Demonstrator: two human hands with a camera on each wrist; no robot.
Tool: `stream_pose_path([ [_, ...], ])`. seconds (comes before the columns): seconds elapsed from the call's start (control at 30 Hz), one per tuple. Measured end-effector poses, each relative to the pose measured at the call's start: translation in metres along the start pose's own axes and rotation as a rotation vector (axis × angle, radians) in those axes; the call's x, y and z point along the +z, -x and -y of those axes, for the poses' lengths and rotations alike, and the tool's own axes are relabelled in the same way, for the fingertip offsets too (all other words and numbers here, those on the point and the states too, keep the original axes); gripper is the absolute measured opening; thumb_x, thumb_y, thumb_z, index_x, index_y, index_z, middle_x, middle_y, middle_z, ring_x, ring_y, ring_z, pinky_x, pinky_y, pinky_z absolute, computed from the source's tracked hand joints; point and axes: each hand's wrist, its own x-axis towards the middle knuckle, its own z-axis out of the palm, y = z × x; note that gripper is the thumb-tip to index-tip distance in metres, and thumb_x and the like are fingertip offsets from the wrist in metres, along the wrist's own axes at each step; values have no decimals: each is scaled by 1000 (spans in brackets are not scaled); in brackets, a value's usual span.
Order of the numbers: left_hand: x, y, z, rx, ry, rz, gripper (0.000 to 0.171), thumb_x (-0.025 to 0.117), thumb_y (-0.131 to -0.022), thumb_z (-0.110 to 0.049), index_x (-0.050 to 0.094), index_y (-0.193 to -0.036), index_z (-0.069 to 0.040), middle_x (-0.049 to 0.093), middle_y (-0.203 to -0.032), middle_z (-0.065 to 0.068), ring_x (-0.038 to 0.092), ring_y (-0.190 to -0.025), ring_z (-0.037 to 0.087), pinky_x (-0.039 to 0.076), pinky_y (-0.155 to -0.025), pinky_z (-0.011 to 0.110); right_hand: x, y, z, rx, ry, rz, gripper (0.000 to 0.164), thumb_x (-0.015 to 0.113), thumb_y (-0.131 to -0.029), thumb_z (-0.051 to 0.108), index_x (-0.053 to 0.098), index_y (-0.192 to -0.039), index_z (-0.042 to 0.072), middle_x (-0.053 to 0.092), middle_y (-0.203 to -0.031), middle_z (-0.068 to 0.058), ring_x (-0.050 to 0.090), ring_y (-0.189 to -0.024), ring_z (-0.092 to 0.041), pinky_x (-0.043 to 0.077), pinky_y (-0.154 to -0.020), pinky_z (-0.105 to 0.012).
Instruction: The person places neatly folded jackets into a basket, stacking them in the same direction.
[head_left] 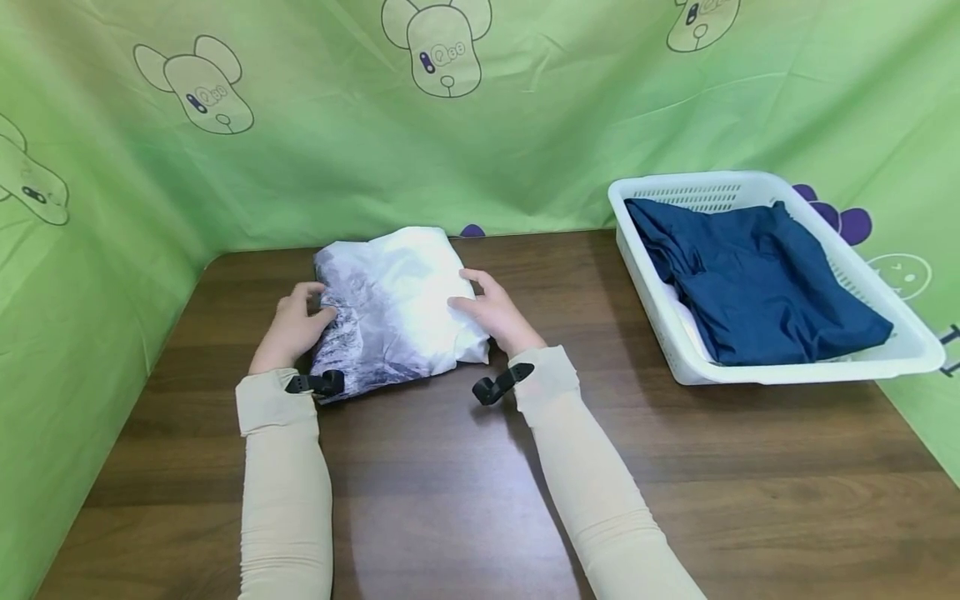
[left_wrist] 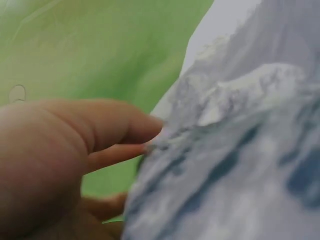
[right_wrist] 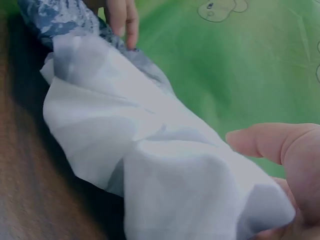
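A folded white-and-grey printed cloth (head_left: pixel 397 300) is lying on the wood-grain table (head_left: pixel 450 483), left of the white plastic basket (head_left: pixel 817 372) holding navy fabric (head_left: pixel 765 283). The left hand (head_left: pixel 291 327) is touching the edge farther from the basket, the right hand (head_left: pixel 497 310) the nearer edge; thumbs and fingers are standing wide apart.

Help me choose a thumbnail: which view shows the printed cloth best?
The head view: nearly the whole printed cloth shows. The left wrist view gives only a close patterned part; the right wrist view, mostly its white side, cut off below.
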Motion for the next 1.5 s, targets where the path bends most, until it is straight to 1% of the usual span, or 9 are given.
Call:
stream_pose_path([
  [0.17, 2, -1, 5, -125, 150, -72, 71, 51, -101, -20, 14, -159, -2, 33, -153, 37, 31, -142, 49, 29, -115, 58, 3, -2, -3, -56, 20, 29, 70, 70, -95, 17, 38, -157, 21, 36, -160, -9, 45, -137, -28, 37, -112, -43],
  [0.3, 3, -1, 7, -155, 238, -64, 72, 52, -102, -20, 12, -160, -6, 43, -147, 36, 41, -139, 46, 33, -115, 54, 3, -3, -4, -101, 54, 42, 71, 70, -95, 16, 38, -157, 21, 31, -163, -6, 29, -148, -23, 26, -119, -41],
  [0.43, 3, 0, 7, -154, 233, -14, 70, 51, -103, -23, 16, -160, -6, 38, -151, 35, 40, -139, 44, 33, -114, 54, 1, -2, -4, -110, 59, 80, 72, 70, -94, 17, 37, -158, 22, 29, -164, -4, 25, -150, -22, 23, -120, -41],
  [0.63, 2, 1, 7, -111, 276, 116, 73, 52, -104, -25, 10, -163, -16, 21, -160, 32, 31, -141, 45, 29, -115, 58, -3, 2, -3, -98, 91, 167, 71, 70, -94, 21, 38, -157, 27, 31, -164, 1, 24, -150, -20, 22, -120, -45],
  [0.9, 4, -3, 9, 13, 334, 203, 85, 54, -103, -19, -5, -164, -26, -16, -167, 19, -7, -152, 43, 9, -121, 60, -6, 3, -5, -111, 118, 276, 65, 70, -94, 25, 43, -154, 28, 33, -162, 5, 24, -149, -16, 21, -120, -44],
  [1.0, 5, -4, 8, 75, 297, 246, 83, 54, -104, -17, -3, -164, -23, -12, -168, 15, -7, -153, 38, 6, -121, 59, -5, 3, -6, -123, 121, 279, 65, 70, -95, 24, 43, -154, 28, 33, -162, 5, 25, -149, -16, 21, -120, -44],
  [1.13, 6, -4, 7, 131, 227, 282, 71, 55, -105, -20, 16, -164, -17, 7, -170, 12, 2, -154, 35, 10, -121, 59, -3, 3, -7, -132, 110, 287, 66, 70, -94, 22, 43, -154, 27, 33, -162, 5, 25, -149, -17, 22, -120, -44],
  [1.27, 6, -4, 6, 144, 200, 279, 63, 57, -104, -22, 29, -161, -14, 19, -167, 13, 12, -154, 35, 16, -121, 57, -2, 1, -8, -136, 113, 305, 66, 71, -94, 23, 43, -154, 28, 32, -162, 7, 25, -149, -16, 23, -119, -43],
  [1.5, 8, -6, 10, 142, 259, 285, 63, 58, -103, -17, 31, -160, -12, 19, -167, 14, 13, -153, 35, 19, -120, 57, 0, 1, -7, -168, 101, 355, 66, 70, -94, 21, 44, -154, 26, 34, -161, 6, 24, -149, -15, 21, -120, -41],
])
